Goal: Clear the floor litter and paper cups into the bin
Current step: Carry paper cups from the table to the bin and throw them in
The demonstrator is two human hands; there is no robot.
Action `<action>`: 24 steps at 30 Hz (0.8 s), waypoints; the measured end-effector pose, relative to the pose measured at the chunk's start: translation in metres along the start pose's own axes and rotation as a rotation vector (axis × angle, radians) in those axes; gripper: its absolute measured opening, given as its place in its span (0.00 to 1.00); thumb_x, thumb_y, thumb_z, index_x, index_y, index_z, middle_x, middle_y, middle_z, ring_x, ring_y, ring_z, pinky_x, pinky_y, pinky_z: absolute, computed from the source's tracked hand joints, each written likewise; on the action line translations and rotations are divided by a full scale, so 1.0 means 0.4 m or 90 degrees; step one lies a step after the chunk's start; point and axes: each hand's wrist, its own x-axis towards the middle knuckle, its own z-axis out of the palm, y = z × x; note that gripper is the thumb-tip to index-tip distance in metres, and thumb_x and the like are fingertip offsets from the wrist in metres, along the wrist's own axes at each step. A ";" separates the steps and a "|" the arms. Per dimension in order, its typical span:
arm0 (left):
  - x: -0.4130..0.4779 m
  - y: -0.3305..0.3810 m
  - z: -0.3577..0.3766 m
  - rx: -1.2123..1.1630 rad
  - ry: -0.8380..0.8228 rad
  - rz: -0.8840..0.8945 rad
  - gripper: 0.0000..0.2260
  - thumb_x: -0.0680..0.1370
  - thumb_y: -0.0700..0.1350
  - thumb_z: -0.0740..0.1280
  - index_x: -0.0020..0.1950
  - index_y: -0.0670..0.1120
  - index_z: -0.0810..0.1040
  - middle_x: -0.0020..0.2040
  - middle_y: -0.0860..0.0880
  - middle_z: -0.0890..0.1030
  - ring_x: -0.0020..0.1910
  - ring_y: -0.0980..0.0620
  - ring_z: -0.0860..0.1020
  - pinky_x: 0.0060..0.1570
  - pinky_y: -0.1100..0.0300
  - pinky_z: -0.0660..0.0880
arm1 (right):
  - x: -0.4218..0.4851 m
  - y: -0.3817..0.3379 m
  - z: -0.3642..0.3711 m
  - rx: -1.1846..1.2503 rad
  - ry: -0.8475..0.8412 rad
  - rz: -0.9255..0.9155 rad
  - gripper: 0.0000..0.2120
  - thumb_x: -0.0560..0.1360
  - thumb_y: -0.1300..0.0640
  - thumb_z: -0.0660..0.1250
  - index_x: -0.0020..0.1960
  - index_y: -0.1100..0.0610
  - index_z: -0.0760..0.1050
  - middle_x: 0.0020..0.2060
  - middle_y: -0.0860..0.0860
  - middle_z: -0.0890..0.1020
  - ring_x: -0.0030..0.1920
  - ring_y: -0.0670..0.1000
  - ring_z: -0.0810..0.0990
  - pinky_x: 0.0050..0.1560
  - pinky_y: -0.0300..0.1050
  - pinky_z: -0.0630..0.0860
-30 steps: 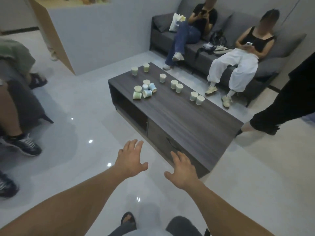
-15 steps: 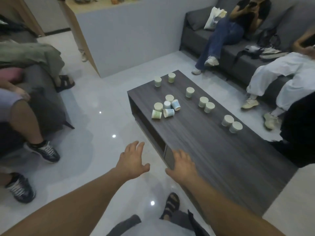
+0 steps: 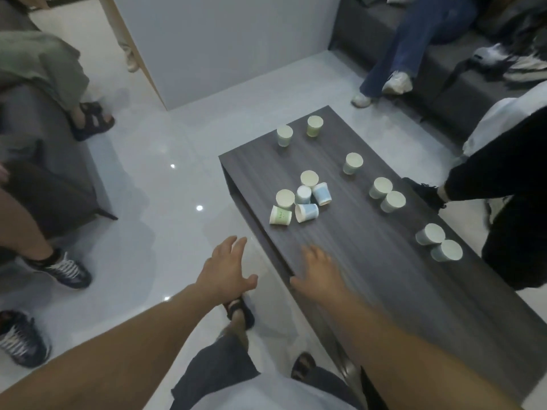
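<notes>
Several paper cups stand or lie on a dark wood coffee table (image 3: pixel 370 261). A cluster sits near the table's left edge, with a green cup (image 3: pixel 280 216) and a blue cup (image 3: pixel 306 212) tipped on their sides. Two cups (image 3: pixel 438 242) stand at the right edge and two more (image 3: pixel 299 131) at the far end. My left hand (image 3: pixel 225 269) hovers over the floor beside the table, fingers spread, holding nothing. My right hand (image 3: pixel 318 272) is over the table's near left edge, fingers extended and empty. No bin is in view.
Seated people's legs and shoes (image 3: pixel 63 269) line the left beside a grey armchair (image 3: pixel 56 187). A grey sofa (image 3: pixel 461 93) with seated people runs along the back right. A person in black (image 3: pixel 509 220) stands at the table's right. The pale tiled floor (image 3: pixel 165 187) lies between.
I have come closer to the table. My right hand has moved from beside the table front to over its top; my left hand stays stretched out over the floor.
</notes>
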 end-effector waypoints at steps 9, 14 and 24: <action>0.386 -0.124 -0.049 -0.051 -0.096 0.028 0.40 0.73 0.60 0.66 0.78 0.50 0.50 0.78 0.50 0.51 0.75 0.48 0.54 0.72 0.51 0.61 | 0.364 -0.075 0.021 -0.014 0.026 0.044 0.36 0.74 0.45 0.65 0.77 0.52 0.55 0.74 0.51 0.61 0.71 0.54 0.62 0.68 0.51 0.68; 0.571 -0.145 0.046 -0.084 -0.126 0.028 0.40 0.72 0.60 0.67 0.78 0.50 0.52 0.77 0.50 0.52 0.75 0.49 0.56 0.72 0.53 0.60 | 0.542 -0.049 0.116 -0.025 0.039 0.047 0.35 0.74 0.48 0.66 0.77 0.51 0.56 0.75 0.51 0.59 0.72 0.53 0.61 0.67 0.52 0.68; 0.754 -0.119 0.203 -0.151 -0.124 0.050 0.37 0.70 0.60 0.69 0.75 0.52 0.58 0.73 0.52 0.61 0.70 0.52 0.64 0.64 0.58 0.65 | 0.696 0.028 0.244 -0.052 0.103 0.023 0.32 0.68 0.45 0.70 0.69 0.53 0.67 0.63 0.50 0.73 0.62 0.53 0.72 0.56 0.50 0.74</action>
